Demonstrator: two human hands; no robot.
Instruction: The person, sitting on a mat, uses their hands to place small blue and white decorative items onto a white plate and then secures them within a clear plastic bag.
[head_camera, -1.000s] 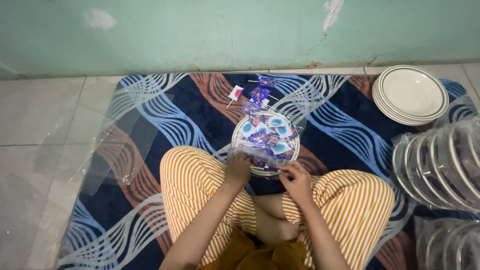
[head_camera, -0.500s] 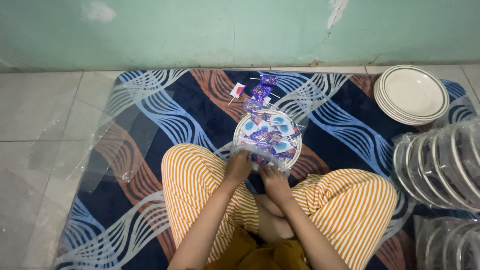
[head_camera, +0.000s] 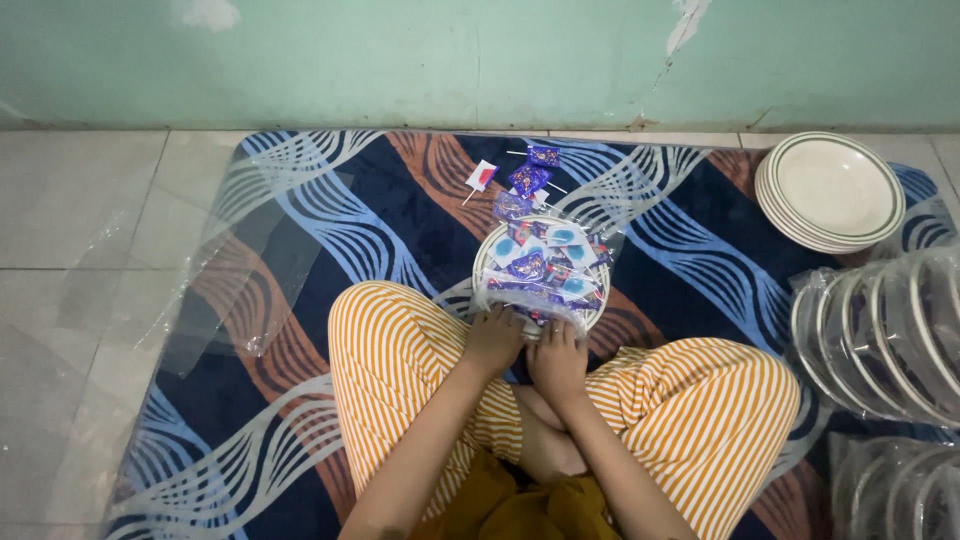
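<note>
The left hand (head_camera: 492, 340) and right hand (head_camera: 558, 358) sit side by side, fingers curled and pinching the near edge of clear plastic wrap (head_camera: 530, 300) over a plate (head_camera: 482, 270) of blue and purple candy packets (head_camera: 545, 262). The plate rests on a patterned rug (head_camera: 380, 200) before striped knees. A stack of plates (head_camera: 835, 190) lies well apart at right.
</note>
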